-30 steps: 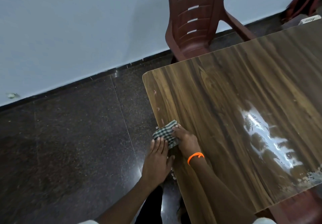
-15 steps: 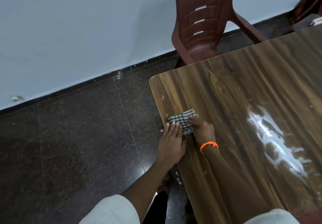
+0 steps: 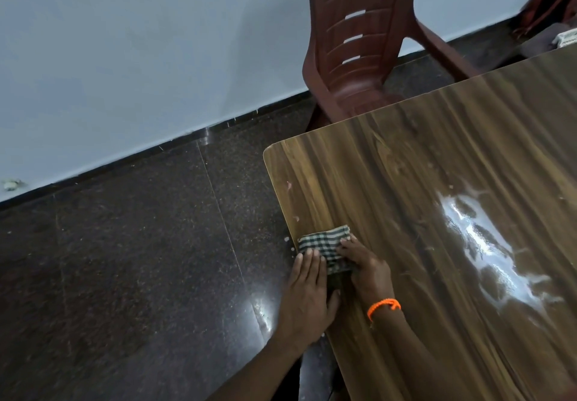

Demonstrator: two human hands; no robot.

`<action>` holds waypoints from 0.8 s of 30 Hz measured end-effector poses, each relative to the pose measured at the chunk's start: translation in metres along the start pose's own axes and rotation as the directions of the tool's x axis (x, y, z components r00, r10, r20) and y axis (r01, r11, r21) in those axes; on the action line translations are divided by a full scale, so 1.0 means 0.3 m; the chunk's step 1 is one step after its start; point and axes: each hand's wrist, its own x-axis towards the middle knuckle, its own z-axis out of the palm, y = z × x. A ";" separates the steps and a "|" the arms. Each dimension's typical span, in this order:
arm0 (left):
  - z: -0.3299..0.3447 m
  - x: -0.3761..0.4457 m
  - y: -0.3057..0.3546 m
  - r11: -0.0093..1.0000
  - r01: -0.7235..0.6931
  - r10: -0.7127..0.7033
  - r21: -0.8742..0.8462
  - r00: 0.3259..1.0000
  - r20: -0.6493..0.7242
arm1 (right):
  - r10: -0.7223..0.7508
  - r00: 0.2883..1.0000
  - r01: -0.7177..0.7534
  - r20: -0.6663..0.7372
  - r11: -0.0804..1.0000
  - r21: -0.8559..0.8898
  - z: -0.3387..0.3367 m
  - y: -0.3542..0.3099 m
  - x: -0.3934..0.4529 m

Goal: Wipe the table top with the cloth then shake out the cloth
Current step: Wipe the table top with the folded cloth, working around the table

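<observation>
**Checked cloth pinned at the worktop's left edge**

A folded checked cloth [image 3: 324, 249] lies on the wooden worktop [image 3: 437, 213], right at its left edge. The right hand [image 3: 367, 268] presses down on the cloth's near right part, fingers bent over it. The left hand [image 3: 307, 291] lies flat and released at the edge, fingertips touching the cloth's near left corner. An orange band [image 3: 383, 307] circles the right wrist.

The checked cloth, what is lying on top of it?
On the checked cloth rest the right hand and the left hand fingertips. Its near part is covered.
</observation>
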 end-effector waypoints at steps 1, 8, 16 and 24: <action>-0.007 0.042 0.001 1.000 -0.017 0.017 0.003 1.000 -0.015 | 0.028 0.999 -0.028 -0.023 1.000 -0.010 -0.011 0.005 0.023; -0.071 0.296 -0.100 0.999 -0.005 0.002 -0.032 0.995 -0.096 | 0.100 0.989 -0.091 -0.106 0.992 0.091 0.036 -0.010 0.326; -0.100 0.240 -0.229 0.992 0.113 -0.116 -0.049 0.991 -0.065 | -0.068 0.998 0.067 -0.009 0.997 -0.033 0.144 -0.153 0.371; -0.061 0.207 -0.188 0.998 0.030 -0.036 -0.064 0.995 -0.096 | -0.123 0.989 0.129 0.082 0.988 -0.083 0.071 -0.072 0.301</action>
